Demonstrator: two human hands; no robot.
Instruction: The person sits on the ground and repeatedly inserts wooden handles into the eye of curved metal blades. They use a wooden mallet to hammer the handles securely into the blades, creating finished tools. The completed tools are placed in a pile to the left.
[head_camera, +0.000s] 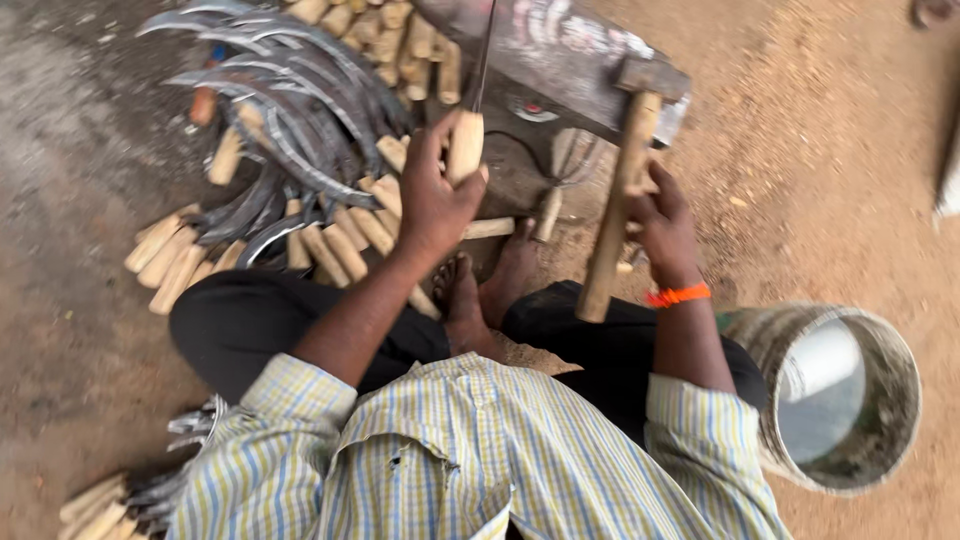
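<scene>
We see a person wearing a shirt (470, 450) of pale yellow crossed by fine blue and white stripes in a check, its sleeves rolled up above the elbows. Black trousers (240, 325) cover both legs. An orange band (678, 295) circles the right wrist. The feet (485, 290) are bare, and neither hand wears a glove.

Left hand (435, 195) is wrapped around a wooden-handled blade (466, 140) held upright over the anvil block (560, 50). Right hand (665, 225) grips a hammer (620, 190), head resting up at the block. Pile of sickles (290, 120) on the left, water bucket (845, 395) on the right, all on dirt.
</scene>
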